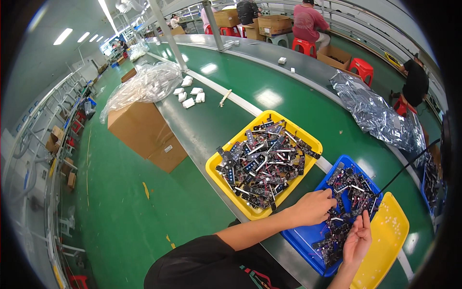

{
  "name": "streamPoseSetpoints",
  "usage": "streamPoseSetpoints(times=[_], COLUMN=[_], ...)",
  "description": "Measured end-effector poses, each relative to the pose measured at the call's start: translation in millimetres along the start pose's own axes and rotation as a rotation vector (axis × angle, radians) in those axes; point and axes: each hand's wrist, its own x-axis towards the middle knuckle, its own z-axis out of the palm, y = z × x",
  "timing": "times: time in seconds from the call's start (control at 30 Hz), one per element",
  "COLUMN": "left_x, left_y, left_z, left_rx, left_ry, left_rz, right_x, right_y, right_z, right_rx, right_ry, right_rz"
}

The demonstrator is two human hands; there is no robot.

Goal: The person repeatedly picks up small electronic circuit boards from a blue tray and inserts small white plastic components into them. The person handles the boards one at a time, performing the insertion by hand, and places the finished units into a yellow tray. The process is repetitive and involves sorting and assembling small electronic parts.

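Note:
A blue tray [304,243] in front of me holds a loose heap of small dark circuit boards [332,241] with thin wires and white strips. My left hand [315,208] reaches across from the left over this tray, its fingers curled in among the boards. What its fingertips pinch is hidden. At the tray's right side, my right hand [357,237] has its palm turned inward and its fingers stretched toward the boards. Its fingertips are close to the dark boards; no held piece can be made out there.
Left of the blue tray, a yellow tray [211,166] is heaped with similar boards. Another yellow tray [385,241] with white bits lies under the blue tray's right side. A cardboard box [144,130], white blocks [188,102] and silvery bags [370,103] lie beyond. Several people sit farther back.

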Motion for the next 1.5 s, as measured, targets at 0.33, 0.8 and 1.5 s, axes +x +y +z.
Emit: streamPoseSetpoints(times=[0.33, 0.8, 1.5], left_x=[30.1, 25.6, 21.1], left_y=[1.6, 17.2, -0.6], left_z=[-2.1, 22.1, 17.8], left_rx=[0.044, -0.403, -1.413], left_ry=[-0.068, 0.181, -0.019], left_rz=[0.011, -0.238, -0.262], right_x=[-1.3, -7.8, -17.8], right_y=[16.3, 0.9, 13.3], right_z=[38.1, 25.2, 5.8], right_rx=[-0.140, 0.067, -0.021], right_ry=[0.056, -0.045, 0.101], right_rz=[-0.051, -0.030, -0.078])
